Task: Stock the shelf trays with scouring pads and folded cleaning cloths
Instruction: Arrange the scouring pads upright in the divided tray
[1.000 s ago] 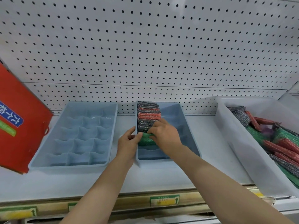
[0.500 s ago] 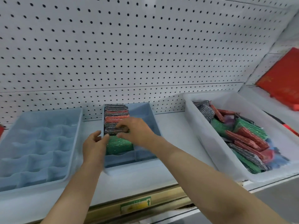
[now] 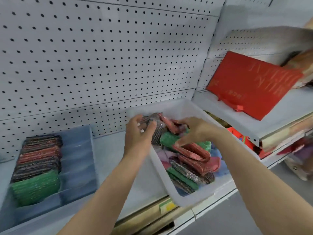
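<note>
Silver-grey sparkly mesh scouring pad (image 3: 156,131) is pinched in the left hand (image 3: 138,135), with the thumb and curled fingers wrapped round it at the back of the white see-through plastic bin (image 3: 191,198). Right hand (image 3: 194,131) reaches into the same bin with its fingers bent down into the heap; they touch a red pad and a green one, but I cannot tell if they really grip either. That pile of loose red, green and grey pads (image 3: 191,163) fills the bin, all jumbled. Off to the left, well apart from the hands, sits the light blue plastic shelf tray (image 3: 79,167). One side of it holds a neat row of pads standing on edge (image 3: 38,165), dark and red ones at the back and green ones at the front. Both bin and tray rest on the pale grey shelf (image 3: 110,150), in front of a white board full of little holes (image 3: 101,56). On the next shelf to the right, a flat red paper bag (image 3: 250,85) leans tilted.
</note>
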